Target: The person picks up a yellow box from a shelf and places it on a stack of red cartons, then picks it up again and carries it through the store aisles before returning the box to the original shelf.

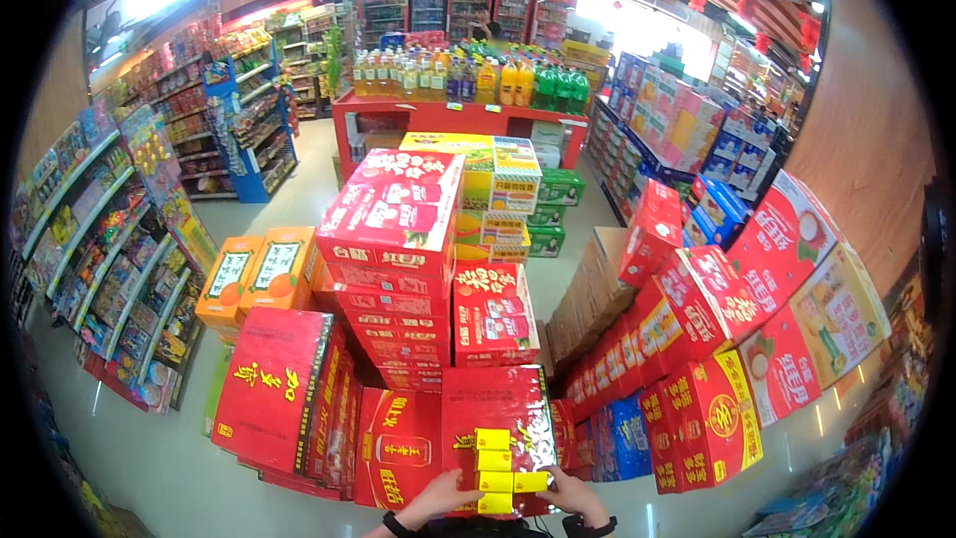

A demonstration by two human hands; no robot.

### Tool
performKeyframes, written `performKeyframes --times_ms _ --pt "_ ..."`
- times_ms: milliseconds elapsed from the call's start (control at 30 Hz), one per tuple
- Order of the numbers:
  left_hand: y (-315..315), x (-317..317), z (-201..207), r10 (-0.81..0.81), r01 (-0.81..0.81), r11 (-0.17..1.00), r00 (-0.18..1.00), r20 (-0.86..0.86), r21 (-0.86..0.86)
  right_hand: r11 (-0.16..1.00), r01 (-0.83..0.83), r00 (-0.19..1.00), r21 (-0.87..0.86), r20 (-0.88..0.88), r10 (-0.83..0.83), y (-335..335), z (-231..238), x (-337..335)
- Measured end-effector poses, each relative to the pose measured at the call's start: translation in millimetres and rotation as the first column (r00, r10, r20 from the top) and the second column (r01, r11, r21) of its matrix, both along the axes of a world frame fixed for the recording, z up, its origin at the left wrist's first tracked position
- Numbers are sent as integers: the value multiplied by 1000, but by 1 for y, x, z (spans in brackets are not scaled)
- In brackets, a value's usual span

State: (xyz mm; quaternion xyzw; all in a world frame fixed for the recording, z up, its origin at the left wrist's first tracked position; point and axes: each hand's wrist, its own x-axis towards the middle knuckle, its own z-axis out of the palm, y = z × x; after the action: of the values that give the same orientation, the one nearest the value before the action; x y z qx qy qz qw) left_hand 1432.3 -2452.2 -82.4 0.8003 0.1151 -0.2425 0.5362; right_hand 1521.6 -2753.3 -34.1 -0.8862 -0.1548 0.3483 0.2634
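Observation:
Several small yellow boxes lie in a column on a red carton in front of me. One more small yellow box sits at the right side of the column. My right hand has its fingertips around the outer end of that box. On the other side, my left hand is spread with its fingertips beside the lower boxes, holding nothing that I can see. A dark band circles each wrist.
Red drink cartons are stacked ahead, with orange cartons to their left. More red boxes pile up at right. A snack rack stands at left. Bottles line a red counter farther back, with a person behind.

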Motion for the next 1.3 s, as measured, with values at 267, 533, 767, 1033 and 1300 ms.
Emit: performKeyframes --times_ms 267,533,767,1033,1300 --pt "-7 16 1 -39 34 999 985 -167 -36 968 -113 977 222 -150 149 -21 -69 18" --pt "-27 20 23 186 -139 685 983 -13 -715 929 193 937 316 -341 -79 -30 -112 5" --pt "-27 28 20 201 -195 862 979 -37 -468 957 105 941 270 -337 -8 -20 -89 24" --pt "-32 26 7 229 -215 901 973 -6 -377 962 -74 944 263 -292 153 -6 -37 54" --pt "-27 23 -61 213 -172 889 976 51 -425 947 -141 932 289 -283 225 5 -9 60"
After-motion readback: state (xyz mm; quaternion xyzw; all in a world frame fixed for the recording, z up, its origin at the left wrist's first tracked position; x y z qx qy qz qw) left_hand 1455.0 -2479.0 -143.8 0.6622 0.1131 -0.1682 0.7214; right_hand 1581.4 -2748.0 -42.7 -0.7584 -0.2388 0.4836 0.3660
